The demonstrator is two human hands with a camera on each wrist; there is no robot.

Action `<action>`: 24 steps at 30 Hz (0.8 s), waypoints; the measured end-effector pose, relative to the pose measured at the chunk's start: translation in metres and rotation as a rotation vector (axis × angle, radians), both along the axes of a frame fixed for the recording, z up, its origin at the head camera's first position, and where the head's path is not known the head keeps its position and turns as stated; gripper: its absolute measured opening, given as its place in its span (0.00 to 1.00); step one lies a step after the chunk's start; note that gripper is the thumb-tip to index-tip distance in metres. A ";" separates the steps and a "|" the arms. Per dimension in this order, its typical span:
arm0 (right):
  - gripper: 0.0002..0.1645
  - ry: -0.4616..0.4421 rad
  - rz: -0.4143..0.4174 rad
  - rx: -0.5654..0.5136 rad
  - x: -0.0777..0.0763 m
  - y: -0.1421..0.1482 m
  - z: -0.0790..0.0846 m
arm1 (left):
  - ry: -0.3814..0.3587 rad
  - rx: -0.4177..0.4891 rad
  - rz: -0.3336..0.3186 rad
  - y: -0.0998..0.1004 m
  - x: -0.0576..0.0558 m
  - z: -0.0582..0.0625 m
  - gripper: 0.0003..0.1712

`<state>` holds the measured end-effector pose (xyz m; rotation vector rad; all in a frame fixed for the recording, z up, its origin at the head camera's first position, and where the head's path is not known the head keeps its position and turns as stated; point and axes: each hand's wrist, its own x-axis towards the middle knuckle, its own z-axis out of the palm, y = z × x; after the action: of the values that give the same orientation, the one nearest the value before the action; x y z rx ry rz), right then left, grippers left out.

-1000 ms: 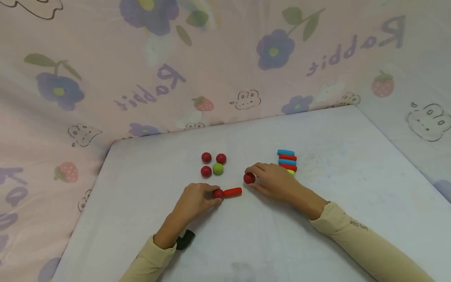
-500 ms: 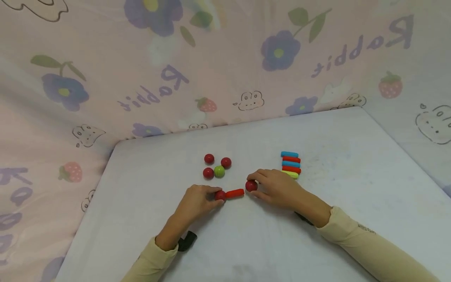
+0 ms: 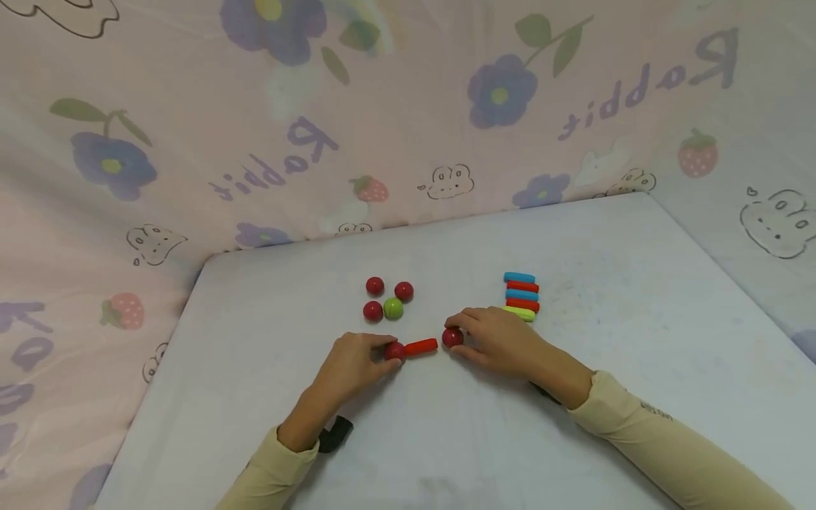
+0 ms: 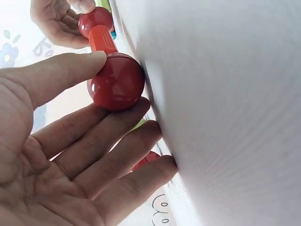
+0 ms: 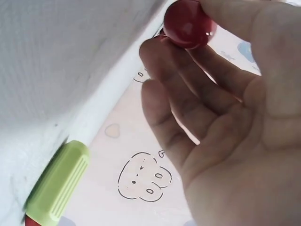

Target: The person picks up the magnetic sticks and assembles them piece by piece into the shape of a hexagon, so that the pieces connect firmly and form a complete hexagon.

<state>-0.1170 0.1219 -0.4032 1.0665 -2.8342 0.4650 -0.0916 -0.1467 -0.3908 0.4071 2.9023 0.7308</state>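
Note:
Between thumb and fingers my left hand pinches a shiny red ball low on the white table. A short ribbed red stick extends from that ball toward the right. My right hand pinches a second red ball, a small gap away from the stick's free end in the head view. Behind the left hand lie a green ball and three more red balls. Beyond the right hand, a yellow-green stick is nearest in a row of sticks.
The row also has blue sticks and red sticks, side by side. Black straps show under both wrists. A patterned cloth hangs behind the white table and along its sides.
My right hand has come slightly nearer to me with its red ball, level with the stick's end, uncovering more of the yellow-green stick. One loose red ball has shifted slightly. The left hand keeps its place.

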 end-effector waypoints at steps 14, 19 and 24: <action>0.26 -0.044 0.010 0.021 -0.003 0.000 0.001 | 0.037 -0.004 -0.026 0.000 0.000 0.000 0.19; 0.25 -0.048 0.027 0.008 -0.003 -0.003 0.000 | 0.034 -0.013 -0.022 0.000 -0.001 0.000 0.19; 0.25 -0.035 0.048 0.010 -0.002 -0.005 0.000 | 0.040 -0.021 -0.028 0.000 0.000 -0.002 0.19</action>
<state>-0.1192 0.1172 -0.4031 1.1411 -2.8496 0.4778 -0.0918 -0.1466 -0.3924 0.4645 2.9329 0.6947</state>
